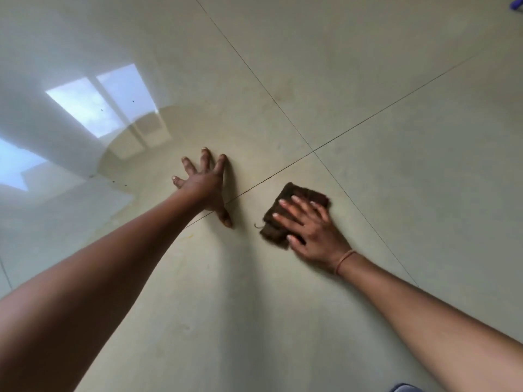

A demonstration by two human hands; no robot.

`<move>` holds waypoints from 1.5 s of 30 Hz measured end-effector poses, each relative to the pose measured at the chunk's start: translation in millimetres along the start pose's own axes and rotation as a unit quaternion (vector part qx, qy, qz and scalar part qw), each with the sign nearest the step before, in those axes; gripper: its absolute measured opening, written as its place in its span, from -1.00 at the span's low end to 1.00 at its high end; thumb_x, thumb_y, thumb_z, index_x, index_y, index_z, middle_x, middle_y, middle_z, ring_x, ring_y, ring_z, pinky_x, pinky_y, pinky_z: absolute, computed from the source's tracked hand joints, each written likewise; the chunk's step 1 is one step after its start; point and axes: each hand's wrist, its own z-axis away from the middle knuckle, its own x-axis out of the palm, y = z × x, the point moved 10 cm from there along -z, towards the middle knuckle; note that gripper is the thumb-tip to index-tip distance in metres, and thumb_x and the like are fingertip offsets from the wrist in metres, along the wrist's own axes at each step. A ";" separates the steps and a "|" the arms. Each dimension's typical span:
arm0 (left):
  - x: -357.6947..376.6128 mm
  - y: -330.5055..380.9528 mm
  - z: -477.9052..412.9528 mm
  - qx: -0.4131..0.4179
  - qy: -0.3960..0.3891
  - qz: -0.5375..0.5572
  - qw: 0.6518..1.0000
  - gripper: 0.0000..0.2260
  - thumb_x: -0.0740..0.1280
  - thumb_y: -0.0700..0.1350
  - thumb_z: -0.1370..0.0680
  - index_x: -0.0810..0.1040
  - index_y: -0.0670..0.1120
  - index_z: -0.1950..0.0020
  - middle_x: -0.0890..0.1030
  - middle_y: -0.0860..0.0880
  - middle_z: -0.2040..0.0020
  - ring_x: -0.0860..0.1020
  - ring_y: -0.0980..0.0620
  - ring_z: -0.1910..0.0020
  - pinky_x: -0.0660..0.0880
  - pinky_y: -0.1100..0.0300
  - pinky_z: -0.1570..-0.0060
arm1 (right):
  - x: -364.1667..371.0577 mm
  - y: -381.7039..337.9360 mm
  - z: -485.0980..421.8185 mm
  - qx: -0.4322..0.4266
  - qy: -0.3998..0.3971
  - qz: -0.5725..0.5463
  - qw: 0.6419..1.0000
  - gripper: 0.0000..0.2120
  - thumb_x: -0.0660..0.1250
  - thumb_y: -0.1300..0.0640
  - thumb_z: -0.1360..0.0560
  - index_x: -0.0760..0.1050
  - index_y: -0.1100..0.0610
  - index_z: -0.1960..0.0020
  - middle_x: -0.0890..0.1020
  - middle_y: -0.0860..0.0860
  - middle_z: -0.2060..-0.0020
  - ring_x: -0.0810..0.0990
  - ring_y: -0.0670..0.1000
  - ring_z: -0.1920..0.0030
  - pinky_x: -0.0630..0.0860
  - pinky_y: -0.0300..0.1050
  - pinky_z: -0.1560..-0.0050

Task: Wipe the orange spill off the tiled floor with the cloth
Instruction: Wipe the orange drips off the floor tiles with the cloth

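A folded dark brown cloth (294,203) lies flat on the glossy beige tiled floor (396,165). My right hand (310,229) presses on it with straight, spread fingers and covers its near right part. My left hand (208,185) is planted on the floor to the left of the cloth, fingers splayed and thumb pointing back, a hand's width from the cloth. Only faint yellowish-orange smears (188,236) show on the tile, near my left forearm. A loose thread (258,226) trails from the cloth's left edge.
Dark grout lines cross at a joint (313,150) just beyond the cloth. Window reflections glare on the tiles at left (99,106). A blue-purple object (517,4) peeks in at the top right corner. A grey-blue shape (404,388) shows at the bottom edge.
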 end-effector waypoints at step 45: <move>52.4 -238.2 108.5 -0.189 0.056 0.189 0.962 0.39 0.68 0.13 -0.05 -0.27 0.10 -0.57 -0.39 0.00 -0.55 -0.31 -0.31 -0.51 0.03 -0.45 -0.33 | 57.7 -244.0 -226.1 -0.189 -0.078 -0.020 0.979 -0.49 0.11 -0.08 -0.53 0.25 -0.06 -0.47 0.22 0.03 -0.50 0.13 0.13 -0.50 0.15 0.24 -0.38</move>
